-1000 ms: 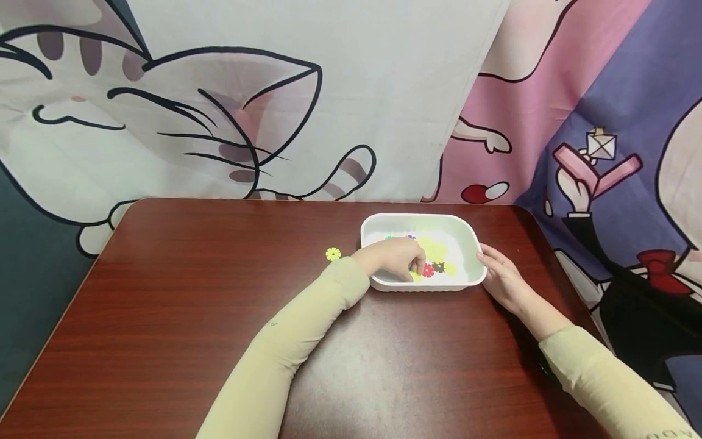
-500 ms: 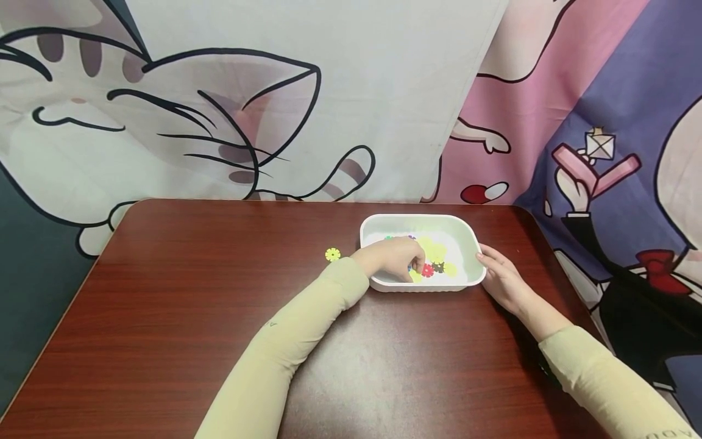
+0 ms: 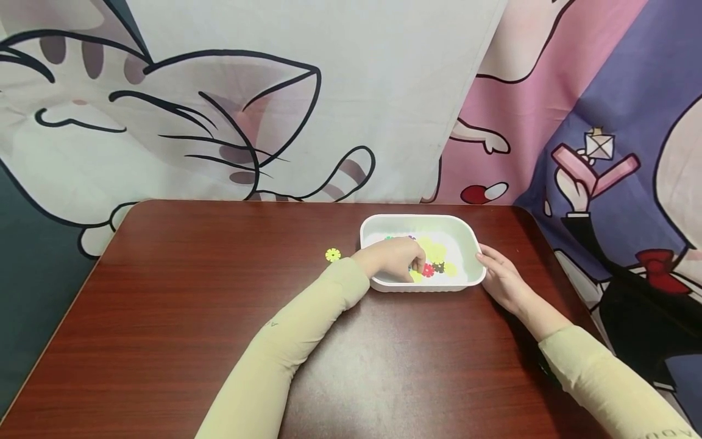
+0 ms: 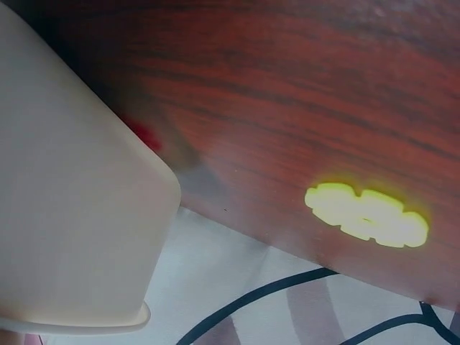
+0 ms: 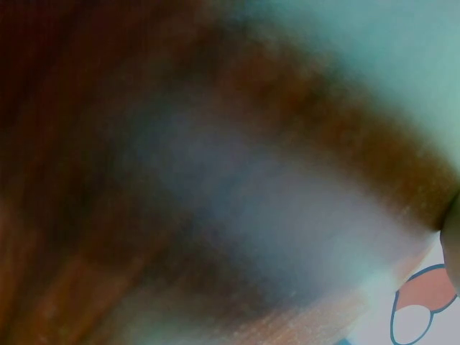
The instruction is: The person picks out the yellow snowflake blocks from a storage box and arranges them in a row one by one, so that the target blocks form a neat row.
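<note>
Tray [image 3: 466, 244] gripped by right fingers [image 3: 490, 261] | left fingers [image 3: 420, 262] hide some pieces [image 3: 436, 252], grasp unclear | yellow flower [image 3: 333, 255] outside

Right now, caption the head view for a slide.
Left hand inside white tray of colorful pieces, right hand holding one end; yellow piece on table.

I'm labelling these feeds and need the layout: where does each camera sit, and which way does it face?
Head: worn on the head, facing forward and down at the table and white tray; left hand, right hand and both sleeves show.
Left wrist: facing the tray's outer wall and a yellow flower piece, image upside down; no hand clearly shows.
Right wrist: mostly blur, facing partly toward patterned cloth; any body part is unclear.
Shared: head and left wrist both show tray, table and yellow flower piece.
</note>
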Demonstrator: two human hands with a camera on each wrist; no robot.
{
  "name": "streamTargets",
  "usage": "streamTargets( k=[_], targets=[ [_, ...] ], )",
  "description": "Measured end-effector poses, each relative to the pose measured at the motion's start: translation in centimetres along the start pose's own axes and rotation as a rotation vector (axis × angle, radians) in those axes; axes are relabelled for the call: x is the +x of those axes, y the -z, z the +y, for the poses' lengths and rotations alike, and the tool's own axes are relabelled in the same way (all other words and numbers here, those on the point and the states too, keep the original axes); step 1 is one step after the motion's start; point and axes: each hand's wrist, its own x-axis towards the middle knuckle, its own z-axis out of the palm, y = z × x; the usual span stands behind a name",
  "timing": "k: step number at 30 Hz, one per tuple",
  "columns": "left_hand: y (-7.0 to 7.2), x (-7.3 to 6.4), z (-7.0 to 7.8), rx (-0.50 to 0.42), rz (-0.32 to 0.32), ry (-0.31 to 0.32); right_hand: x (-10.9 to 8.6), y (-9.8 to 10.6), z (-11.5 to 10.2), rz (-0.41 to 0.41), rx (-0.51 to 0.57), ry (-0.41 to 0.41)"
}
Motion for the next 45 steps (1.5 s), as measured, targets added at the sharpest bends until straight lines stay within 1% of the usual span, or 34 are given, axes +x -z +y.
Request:
streamTargets(
  k=[4, 11, 15, 19, 26, 31, 35, 41, 45],
  targets=[
    [0.0, 0.1, 0.0, 0.006, 0.003, 0.001, 0.0, 0.0, -0.1, 0.000, -0.002, 0.005],
    [0.1, 0.2, 0.2, 0.051, 0.007, 0.005, 0.0, 0.0, -0.1, -0.004, 0.006, -0.006],
    [0.1, 0.1, 0.3, 0.046, 0.014, 0.010, -0.1, 0.0, -0.1, -0.002, 0.005, -0.006],
    [0.0, 0.2, 0.2, 0.016, 0.021, 0.020, -0.1, 0.0, -0.1, 0.000, 0.005, -0.004],
    [-0.1, 0.2, 0.1, -0.041, -0.002, 0.033, -0.2, -0.1, -0.1, 0.004, -0.011, -0.010],
    [-0.1, 0.3, 0.0, -0.063, 0.006, 0.031, -0.3, -0.2, -0.2, 0.005, -0.002, -0.013],
    [0.0, 0.3, -0.2, -0.092, 0.033, 0.022, -0.3, -0.2, -0.1, 0.007, 0.012, -0.012],
    [0.4, 0.2, -0.5, -0.207, 0.071, 0.012, -0.2, -0.2, 0.0, 0.015, -0.001, -0.016],
    [0.9, -0.1, -0.8, -0.249, 0.088, 0.020, -0.2, -0.2, 0.0, 0.020, -0.012, -0.015]
  ],
)
